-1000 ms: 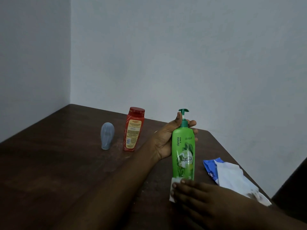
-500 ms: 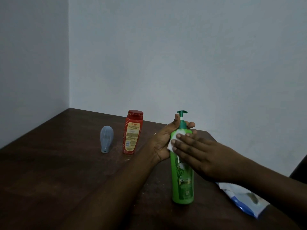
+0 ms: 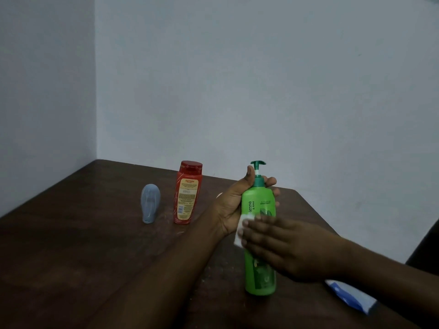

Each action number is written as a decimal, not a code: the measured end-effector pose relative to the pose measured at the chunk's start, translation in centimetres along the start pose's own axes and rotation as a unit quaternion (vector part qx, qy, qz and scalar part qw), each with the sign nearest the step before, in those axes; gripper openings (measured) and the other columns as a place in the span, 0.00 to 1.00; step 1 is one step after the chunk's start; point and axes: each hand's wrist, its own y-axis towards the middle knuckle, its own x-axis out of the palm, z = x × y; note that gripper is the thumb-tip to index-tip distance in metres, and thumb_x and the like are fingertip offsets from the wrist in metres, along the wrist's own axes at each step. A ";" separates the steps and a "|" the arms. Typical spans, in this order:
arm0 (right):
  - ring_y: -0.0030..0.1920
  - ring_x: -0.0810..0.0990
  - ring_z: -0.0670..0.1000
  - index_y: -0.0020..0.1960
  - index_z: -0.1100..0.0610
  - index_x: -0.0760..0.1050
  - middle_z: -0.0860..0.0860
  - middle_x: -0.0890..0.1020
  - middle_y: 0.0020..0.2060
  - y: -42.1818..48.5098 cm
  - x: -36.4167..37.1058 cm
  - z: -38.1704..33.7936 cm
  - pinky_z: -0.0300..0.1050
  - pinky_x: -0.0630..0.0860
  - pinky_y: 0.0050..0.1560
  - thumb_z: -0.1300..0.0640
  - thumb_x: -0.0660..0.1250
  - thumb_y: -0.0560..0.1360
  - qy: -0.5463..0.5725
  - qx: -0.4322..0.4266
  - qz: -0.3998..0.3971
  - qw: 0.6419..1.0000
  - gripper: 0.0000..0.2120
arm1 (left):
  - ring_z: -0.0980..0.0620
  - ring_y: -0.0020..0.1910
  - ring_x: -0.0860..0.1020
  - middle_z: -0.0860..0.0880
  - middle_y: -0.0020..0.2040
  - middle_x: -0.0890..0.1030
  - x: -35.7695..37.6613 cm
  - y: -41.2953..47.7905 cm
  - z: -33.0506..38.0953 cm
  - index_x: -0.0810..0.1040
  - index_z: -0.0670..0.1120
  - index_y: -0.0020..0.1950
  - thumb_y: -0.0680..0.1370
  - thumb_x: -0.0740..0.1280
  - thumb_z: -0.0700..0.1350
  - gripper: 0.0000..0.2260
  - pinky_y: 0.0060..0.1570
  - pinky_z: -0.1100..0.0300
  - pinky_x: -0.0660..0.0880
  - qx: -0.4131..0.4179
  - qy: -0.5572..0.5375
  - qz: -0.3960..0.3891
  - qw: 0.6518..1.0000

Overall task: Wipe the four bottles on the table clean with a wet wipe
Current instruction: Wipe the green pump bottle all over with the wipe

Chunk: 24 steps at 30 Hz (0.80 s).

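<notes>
Green pump bottle (image 3: 259, 236): it stands upright on the table (image 3: 71, 257), near the front edge, so the table carries the weight and both hands are free to work.
Left hand (image 3: 234, 203): fingers wrapped around the shoulder and neck, thumb up beside the pump; probably this keeps the tall bottle from tipping or turning under the rubbing.
Right hand (image 3: 285, 248): fingers flat and together, pressing the wet wipe (image 3: 242, 227) on the front of the bottle at mid height.
Red bottle (image 3: 187, 193) and grey bottle (image 3: 150, 206): upright farther left, apart from the work, likely waiting.
Fourth bottle: not visible.
Wipe packet (image 3: 349, 296): on the table under the right forearm, within reach.
</notes>
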 end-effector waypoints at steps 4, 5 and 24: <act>0.76 0.68 0.63 0.74 0.65 0.71 0.63 0.72 0.73 1.0 -0.6 2.2 0.61 0.71 0.71 0.57 0.62 0.83 -0.036 0.105 0.054 0.992 0.22 | 0.53 0.57 0.76 0.49 0.53 0.81 -0.1 -0.2 0.3 0.86 0.43 0.50 0.73 0.73 0.61 0.21 0.63 0.59 0.71 -0.032 0.017 -0.009 0.999; 0.75 0.69 0.63 0.73 0.66 0.71 0.63 0.73 0.73 1.1 -0.6 2.3 0.60 0.71 0.72 0.58 0.63 0.82 -0.039 0.128 0.067 0.989 0.22 | 0.54 0.57 0.73 0.50 0.53 0.79 0.0 -0.3 0.4 0.86 0.43 0.52 0.73 0.74 0.61 0.22 0.62 0.59 0.70 -0.034 0.027 -0.016 0.999; 0.52 0.85 0.45 0.63 0.50 0.82 0.46 0.87 0.51 3.9 -0.7 -1.6 0.42 0.80 0.51 0.67 0.61 0.83 0.491 0.547 0.329 0.593 0.18 | 0.42 0.64 0.77 0.40 0.66 0.79 -0.4 0.0 0.0 0.77 0.36 0.71 0.76 0.68 0.63 0.35 0.66 0.46 0.76 -0.010 0.049 0.015 0.999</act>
